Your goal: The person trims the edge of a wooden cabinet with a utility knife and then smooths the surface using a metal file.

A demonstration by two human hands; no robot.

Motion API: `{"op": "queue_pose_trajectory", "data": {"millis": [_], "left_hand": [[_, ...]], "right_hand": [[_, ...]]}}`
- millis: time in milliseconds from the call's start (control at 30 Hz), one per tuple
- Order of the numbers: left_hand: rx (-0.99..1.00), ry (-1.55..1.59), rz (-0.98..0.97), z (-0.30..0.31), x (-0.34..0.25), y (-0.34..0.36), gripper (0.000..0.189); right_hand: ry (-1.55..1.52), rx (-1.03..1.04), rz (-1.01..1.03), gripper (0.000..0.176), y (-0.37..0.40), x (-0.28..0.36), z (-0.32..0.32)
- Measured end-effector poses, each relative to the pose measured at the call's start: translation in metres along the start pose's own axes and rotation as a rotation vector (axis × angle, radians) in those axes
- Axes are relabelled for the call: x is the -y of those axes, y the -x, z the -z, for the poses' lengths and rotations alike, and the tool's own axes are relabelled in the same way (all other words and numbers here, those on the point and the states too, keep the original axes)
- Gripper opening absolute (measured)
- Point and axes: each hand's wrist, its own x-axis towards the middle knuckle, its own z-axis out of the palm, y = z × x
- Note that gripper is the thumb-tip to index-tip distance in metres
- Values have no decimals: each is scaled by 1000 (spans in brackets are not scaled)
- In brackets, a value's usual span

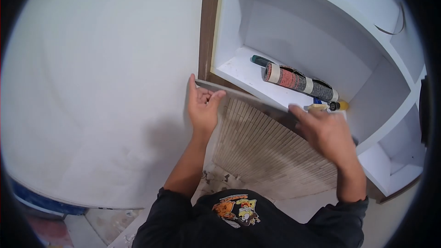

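Along the near lower edge of the white, curved-front cabinet [312, 32], a long, thin, straight grey-brown strip [239, 95], smooth and matt, slanting down from left to right. At its left end, the left hand [203, 110], thumb and forefinger spread apart against the strip, other fingers curled. Over its right part, the right hand [328, 135], blurred; cannot tell whether pinching. Inside on the glossy shelf, a red-and-grey woven roll [298, 82] with pale bands, just beside a yellow-ended tool [339, 105]. Below, a beige panel of fine parallel ribs [271, 147]; left, a smooth off-white wall [105, 87].
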Motion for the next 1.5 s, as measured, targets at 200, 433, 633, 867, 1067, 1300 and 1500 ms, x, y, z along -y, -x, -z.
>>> {"op": "queue_pose_trajectory", "data": {"millis": [200, 433, 633, 867, 1067, 1300, 1500], "left_hand": [[-86, -537, -122, -1, -2, -31, 76], [-110, -795, -814, 6, 5, -41, 62], [-77, 153, 10, -7, -34, 27, 73], [166, 171, 198, 13, -4, 79, 76], [178, -60, 180, 44, 23, 75, 70], [104, 200, 77, 0, -10, 57, 68], [140, 455, 171, -44, -58, 32, 49]], "right_hand": [[104, -3, 199, 51, -71, -44, 15], [54, 45, 194, 55, -76, -55, 16], [-294, -94, -90, 58, 6, 19, -38], [-701, -317, -299, 52, 35, 131, -219], [-689, -251, -46, 44, -7, 102, -193], [-1135, -38, -196, 67, -64, 85, -129], [-1214, -72, -246, 90, -34, 80, -121]]}}
